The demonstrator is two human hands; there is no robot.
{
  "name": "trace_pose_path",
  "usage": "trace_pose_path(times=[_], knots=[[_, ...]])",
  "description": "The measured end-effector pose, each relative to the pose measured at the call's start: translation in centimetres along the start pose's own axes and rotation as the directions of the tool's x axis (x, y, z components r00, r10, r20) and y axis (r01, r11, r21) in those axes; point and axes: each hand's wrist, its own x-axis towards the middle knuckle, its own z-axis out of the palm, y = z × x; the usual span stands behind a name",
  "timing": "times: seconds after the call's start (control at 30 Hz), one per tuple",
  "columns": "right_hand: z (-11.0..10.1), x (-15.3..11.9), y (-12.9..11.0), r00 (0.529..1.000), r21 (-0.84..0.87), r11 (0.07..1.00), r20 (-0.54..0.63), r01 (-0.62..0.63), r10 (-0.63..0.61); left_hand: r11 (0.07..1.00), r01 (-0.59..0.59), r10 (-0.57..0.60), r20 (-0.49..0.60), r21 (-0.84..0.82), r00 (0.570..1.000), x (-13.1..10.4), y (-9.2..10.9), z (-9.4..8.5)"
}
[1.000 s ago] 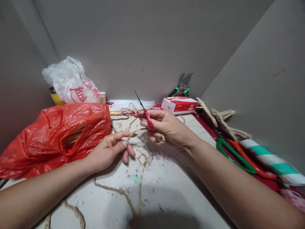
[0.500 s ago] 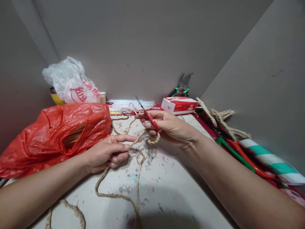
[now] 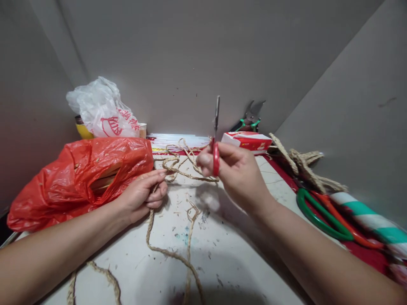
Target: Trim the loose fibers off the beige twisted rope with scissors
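My left hand [image 3: 149, 192] is closed on a thin braided straw rope [image 3: 168, 253], which hangs below the fingers and curves toward the table's near edge. From that hand, a stretch of rope runs right beneath my right hand [image 3: 235, 169]. My right hand is closed round red-handled scissors [image 3: 216, 159], whose blades point up and look closed. More rope loops lie beyond the hands, and another strand lies between my forearms.
At left is a red plastic bag [image 3: 76, 182] with a white bag [image 3: 98, 106] behind it. A tissue box [image 3: 248, 142] and pruning shears [image 3: 252, 116] are at the back right. Green-handled scissors [image 3: 321, 220], braided straw [image 3: 308, 163] and a striped roll [image 3: 369, 216] line the right side.
My left hand's pointing finger has curled in onto the rope. My right hand has turned the scissors upright and moved right. The view has shifted slightly.
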Motion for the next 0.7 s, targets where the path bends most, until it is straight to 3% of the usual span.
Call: trace_pose_path(times=[0.07, 0.1, 0.13, 0.2, 0.23, 0.3, 0.4, 0.47, 0.63, 0.7], knots=[[1.4, -1.5, -1.1, 0.959, 0.025, 0.998, 0.279, -0.063, 0.054, 1.000, -0.028, 0.028, -0.043, -0.011, 0.999, 0.1, -0.1, -0.1], [2.2, -2.2, -1.3, 0.893, 0.013, 0.990, 0.434, -0.137, 0.118, 0.999, -0.037, 0.036, -0.052, -0.009, 0.998, 0.2, -0.2, -0.2], [2.8, -2.7, -1.3, 0.838, -0.007, 0.982, 0.521, -0.187, 0.163, 0.999, -0.044, 0.044, -0.054, -0.006, 0.998, 0.2, -0.3, -0.3], [3.7, -3.2, -0.5, 0.798, -0.013, 0.978, 0.576, -0.207, 0.176, 0.997, -0.071, 0.071, -0.056, -0.001, 0.996, 0.3, -0.5, -0.5], [3.8, -3.1, 0.1, 0.808, 0.011, 0.978, 0.566, -0.208, 0.166, 0.996, -0.084, 0.084, -0.058, -0.001, 0.995, 0.4, -0.5, -0.5], [3.3, -2.4, 1.5, 0.872, 0.071, 0.981, 0.472, -0.183, 0.128, 0.995, -0.104, 0.103, -0.076, -0.005, 0.992, 0.5, -0.4, -0.5], [2.0, -0.9, 3.3, 0.984, 0.102, 0.985, 0.126, -0.138, 0.125, 0.994, -0.108, 0.109, -0.101, 0.016, 0.989, 0.3, -0.1, -0.2], [1.4, -0.2, 3.9, 0.981, 0.085, 0.978, 0.043, -0.191, 0.188, 0.993, -0.112, 0.117, -0.106, 0.047, 0.987, 0.1, 0.0, 0.2], [1.7, -0.1, 3.7, 0.870, 0.039, 0.899, 0.271, -0.437, 0.411, 0.983, -0.163, 0.172, -0.108, 0.088, 0.979, -0.3, 0.0, 0.6], [1.4, 0.0, 2.9, 0.888, 0.076, 0.905, 0.245, -0.419, 0.390, 0.980, -0.172, 0.182, -0.114, 0.095, 0.977, -0.2, -0.1, 0.4]])
